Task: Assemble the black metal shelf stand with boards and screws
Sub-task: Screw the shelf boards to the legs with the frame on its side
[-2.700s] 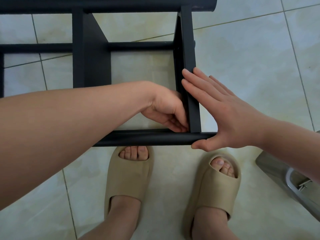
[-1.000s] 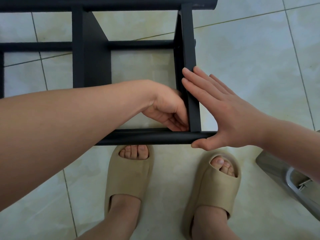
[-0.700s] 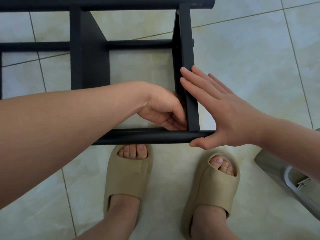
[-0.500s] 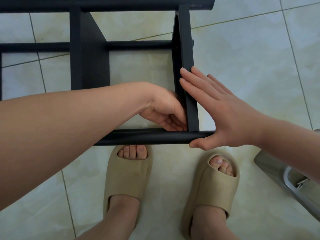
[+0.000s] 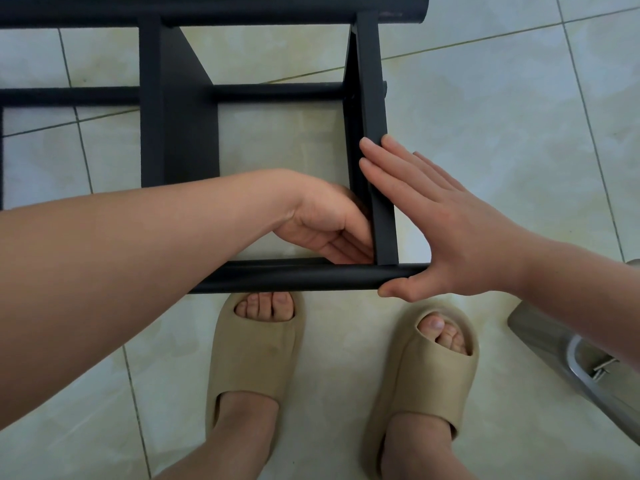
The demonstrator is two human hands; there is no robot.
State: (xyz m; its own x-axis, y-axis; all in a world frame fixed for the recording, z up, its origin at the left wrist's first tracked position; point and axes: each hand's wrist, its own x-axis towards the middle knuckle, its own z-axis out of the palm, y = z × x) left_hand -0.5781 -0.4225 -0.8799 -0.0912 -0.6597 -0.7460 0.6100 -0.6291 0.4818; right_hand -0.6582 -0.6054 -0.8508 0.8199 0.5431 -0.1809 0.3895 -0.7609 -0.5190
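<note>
The black metal shelf stand [image 5: 294, 277] lies on its side on the tiled floor, with round tubes near and far. Two black boards span them: a middle board [image 5: 187, 116] and a right board [image 5: 372, 98]. My left hand [image 5: 322, 223] reaches inside the frame. Its fingers are curled at the inner corner where the right board meets the near tube, and whatever they pinch is hidden. My right hand [image 5: 443, 230] lies flat against the outer face of the right board, fingers straight, thumb under the end of the near tube.
My feet in beige slippers [image 5: 256, 358] [image 5: 426, 368] stand just in front of the near tube. A grey metal object [image 5: 568, 358] lies on the floor at the right edge. Pale floor tiles surround the stand.
My left hand's fingers shift slightly at the inner corner. My right hand stays pressed on the board, and the stand has not moved.
</note>
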